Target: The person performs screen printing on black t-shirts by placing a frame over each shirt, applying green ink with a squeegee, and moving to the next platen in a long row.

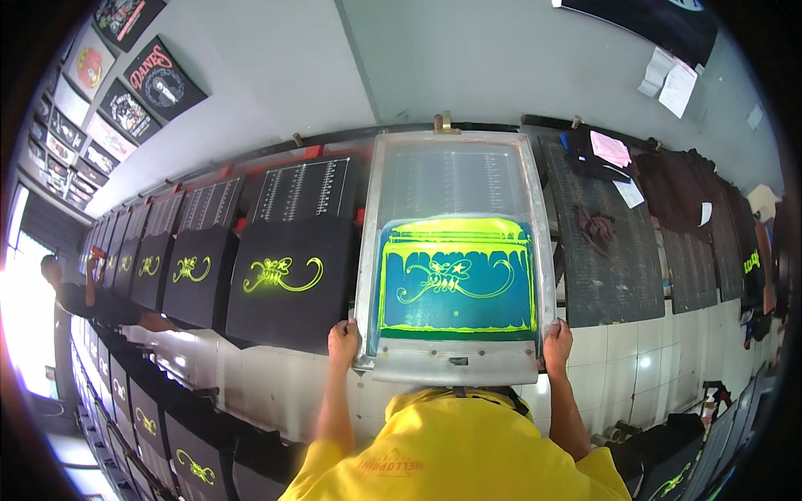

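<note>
A silver-framed printing screen lies in front of me over one of the boards in the row. Its lower area carries a blue-green stencil with a curled, winged design. A thick band of neon yellow ink runs across the stencil's top, with drips below it and streaks along the sides. My left hand grips the frame's near left corner, and my right hand holds the near right corner. The fingers of both hands are curled around the edge. Whatever lies beneath the screen is mostly hidden.
Black shirts printed in yellow lie on boards to the left. Dark boards stand at right, one with a crumpled dark cloth. A pink cloth and papers lie behind. Another person stands far left. More printed shirts are behind me.
</note>
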Demonstrator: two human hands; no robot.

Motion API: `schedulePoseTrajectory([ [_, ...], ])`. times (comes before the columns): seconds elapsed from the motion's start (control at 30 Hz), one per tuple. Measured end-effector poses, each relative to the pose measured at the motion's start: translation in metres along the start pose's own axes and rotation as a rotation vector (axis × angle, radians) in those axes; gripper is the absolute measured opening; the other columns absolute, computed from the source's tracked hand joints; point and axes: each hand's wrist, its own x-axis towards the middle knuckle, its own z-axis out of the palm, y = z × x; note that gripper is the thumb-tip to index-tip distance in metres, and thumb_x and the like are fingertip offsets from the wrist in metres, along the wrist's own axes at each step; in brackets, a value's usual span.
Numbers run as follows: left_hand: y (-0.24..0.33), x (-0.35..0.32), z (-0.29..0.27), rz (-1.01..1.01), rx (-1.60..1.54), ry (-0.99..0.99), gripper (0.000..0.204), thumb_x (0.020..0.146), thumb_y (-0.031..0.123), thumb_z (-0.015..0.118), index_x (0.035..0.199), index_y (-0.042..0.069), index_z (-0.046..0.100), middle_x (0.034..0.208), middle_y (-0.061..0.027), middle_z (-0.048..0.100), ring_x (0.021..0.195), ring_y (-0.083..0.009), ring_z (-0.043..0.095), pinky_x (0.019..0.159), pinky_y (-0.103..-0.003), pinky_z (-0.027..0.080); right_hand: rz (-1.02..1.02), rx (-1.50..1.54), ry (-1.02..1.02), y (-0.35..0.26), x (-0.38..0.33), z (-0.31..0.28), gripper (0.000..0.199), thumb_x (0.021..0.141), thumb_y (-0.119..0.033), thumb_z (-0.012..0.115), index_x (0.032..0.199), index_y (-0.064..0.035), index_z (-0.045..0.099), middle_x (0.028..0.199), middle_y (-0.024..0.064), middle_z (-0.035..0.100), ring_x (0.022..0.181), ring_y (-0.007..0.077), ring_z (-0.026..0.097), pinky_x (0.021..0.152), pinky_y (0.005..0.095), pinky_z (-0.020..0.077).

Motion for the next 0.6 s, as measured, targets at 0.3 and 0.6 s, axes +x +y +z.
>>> schedulePoseTrajectory([
  [0.3,-0.014,0.005,0.005,0.112,0.005,0.051,0.038,0.093,0.029,0.057,0.074,-0.005,0.059,0.066,-0.0246,0.055,0.064,-0.0409,0.055,0.061,-0.048,0.042,-0.005,-0.053,0.009,-0.002,-0.001,0.002,0.027,0.096,-0.018,0.046,0.096,0.0025,0.064,0.081,0.0258,0.065,0.077,0.0447,0.062,0.07,0.0473,0.0481],
  [0.6,-0.024,0.016,0.006,0.128,-0.15,-0.009,0.043,0.092,0.03,0.061,0.067,-0.004,0.053,0.054,-0.0151,0.041,0.051,-0.0193,0.04,0.052,-0.041,0.036,0.025,-0.035,-0.088,0.016,0.017,0.009,0.033,0.095,-0.02,0.043,0.098,0.005,0.065,0.09,0.0281,0.066,0.086,0.047,0.062,0.078,0.0478,0.0482],
])
